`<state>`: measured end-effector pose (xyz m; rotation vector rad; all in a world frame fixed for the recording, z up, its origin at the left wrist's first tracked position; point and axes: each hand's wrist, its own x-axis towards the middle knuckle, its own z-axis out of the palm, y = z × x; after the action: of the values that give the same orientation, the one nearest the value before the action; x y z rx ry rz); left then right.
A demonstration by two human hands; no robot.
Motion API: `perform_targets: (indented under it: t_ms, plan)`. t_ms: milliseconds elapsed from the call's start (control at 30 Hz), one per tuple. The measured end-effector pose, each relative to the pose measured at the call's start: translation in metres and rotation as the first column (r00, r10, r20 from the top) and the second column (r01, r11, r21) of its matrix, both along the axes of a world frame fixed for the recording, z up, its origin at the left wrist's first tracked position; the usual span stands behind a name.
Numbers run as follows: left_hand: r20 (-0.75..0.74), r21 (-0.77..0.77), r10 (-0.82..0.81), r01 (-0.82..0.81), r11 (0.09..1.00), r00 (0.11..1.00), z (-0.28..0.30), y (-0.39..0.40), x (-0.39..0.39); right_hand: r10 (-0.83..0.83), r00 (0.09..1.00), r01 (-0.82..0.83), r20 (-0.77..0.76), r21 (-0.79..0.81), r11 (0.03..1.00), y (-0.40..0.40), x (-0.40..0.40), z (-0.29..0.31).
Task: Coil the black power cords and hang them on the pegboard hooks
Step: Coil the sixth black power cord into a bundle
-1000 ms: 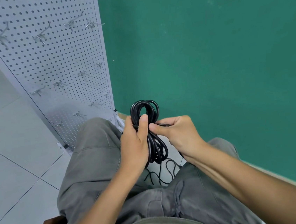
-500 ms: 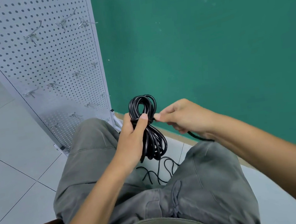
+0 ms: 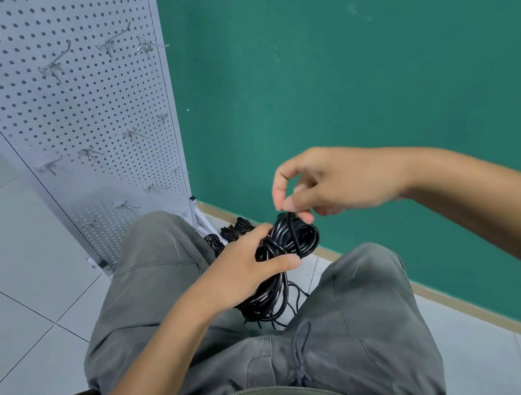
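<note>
Gripping the coiled black cord [image 3: 293, 242] mid-bundle, the left hand [image 3: 247, 269] steadies it — right hand [image 3: 322, 184] fingers [image 3: 298, 202] pinching its top loop.

Black coiled power cord [image 3: 293, 242] bunched above lap; bare-hooked white pegboard [image 3: 84, 119] leans left.

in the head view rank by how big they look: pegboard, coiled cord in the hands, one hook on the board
1. pegboard
2. coiled black power cord, gripped by the left hand; it is nearer the camera, so it looks bigger than it is
3. metal hook, plainly smallest
</note>
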<state>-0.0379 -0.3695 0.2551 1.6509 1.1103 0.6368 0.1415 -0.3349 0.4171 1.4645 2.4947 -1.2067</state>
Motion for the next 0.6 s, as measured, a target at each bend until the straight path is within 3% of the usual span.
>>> perform_targets:
  t_ms: [200, 400, 600]
  plan:
    - [-0.066, 0.125, 0.009, -0.001, 0.992, 0.998, 0.025, -0.014, 0.009, 0.019, 0.994, -0.03, -0.108, -0.105, 0.994, 0.017, -0.015, -0.004]
    - [0.163, 0.142, -0.04, 0.017, 0.99, 0.986, 0.04, -0.021, 0.007, 0.083, 0.983, -0.095, -0.164, -0.071, 0.993, 0.037, -0.004, -0.005]
    - [0.341, 0.059, -0.025, 0.006, 0.998, 0.94, 0.045, -0.022, 0.003, -0.031, 0.929, -0.076, -0.37, -0.271, 0.959, 0.044, 0.008, -0.022]
